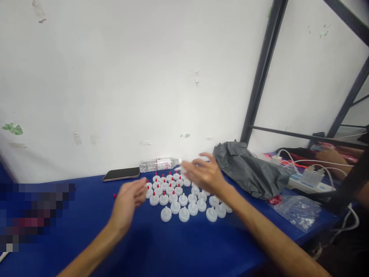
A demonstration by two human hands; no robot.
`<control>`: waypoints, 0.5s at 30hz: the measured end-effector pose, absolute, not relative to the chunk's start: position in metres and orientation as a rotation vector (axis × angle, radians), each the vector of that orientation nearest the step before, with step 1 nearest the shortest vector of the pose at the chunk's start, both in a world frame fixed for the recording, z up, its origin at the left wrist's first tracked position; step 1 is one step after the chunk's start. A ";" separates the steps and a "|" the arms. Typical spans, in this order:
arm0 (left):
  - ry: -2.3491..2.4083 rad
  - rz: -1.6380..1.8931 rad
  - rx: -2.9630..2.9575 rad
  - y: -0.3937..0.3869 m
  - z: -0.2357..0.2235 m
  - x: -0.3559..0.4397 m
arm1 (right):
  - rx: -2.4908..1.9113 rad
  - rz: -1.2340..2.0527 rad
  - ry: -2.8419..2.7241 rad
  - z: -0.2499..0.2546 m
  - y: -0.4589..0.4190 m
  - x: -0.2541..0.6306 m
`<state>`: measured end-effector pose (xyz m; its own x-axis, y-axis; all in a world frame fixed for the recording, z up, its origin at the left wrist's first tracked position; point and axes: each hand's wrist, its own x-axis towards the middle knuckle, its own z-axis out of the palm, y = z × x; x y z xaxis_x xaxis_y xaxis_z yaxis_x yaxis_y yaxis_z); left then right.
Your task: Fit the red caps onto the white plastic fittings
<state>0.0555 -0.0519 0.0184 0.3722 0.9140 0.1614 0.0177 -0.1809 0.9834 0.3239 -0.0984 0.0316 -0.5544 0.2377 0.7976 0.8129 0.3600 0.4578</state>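
Observation:
White nozzle caps (183,214) stand upright in a cluster on the blue table (150,246). Those at the back left carry small red tips (163,193); the nearer and right-hand ones show bare white nozzles. My left hand (128,200) is at the cluster's left edge, its fingers curled together; whatever they may hold is hidden. Over the back of the group, my right hand (204,173) pinches with thumb and forefinger at a white nozzle cap (178,168), partly covered and blurred, while its other fingers are spread. One loose red tip (114,195) lies left of my left hand.
Along the wall lie a phone (121,174) and a clear plastic bottle (157,164). A dark grey plastic bag (250,169), a clear bag (300,209) and a power strip with chargers (313,179) are on the right, by a dark metal frame (261,73). Another person's hand (331,156) shows beyond it.

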 end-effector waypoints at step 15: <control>1.362 0.367 2.821 -0.023 0.011 0.026 | -1.382 -0.451 -2.102 0.022 -0.091 0.332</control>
<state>0.0262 -0.0233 0.0109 0.5998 0.7712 0.2134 0.7741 -0.6268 0.0895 0.3319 -0.0911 0.0222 -0.2971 0.7180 0.6294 0.9130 0.4067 -0.0330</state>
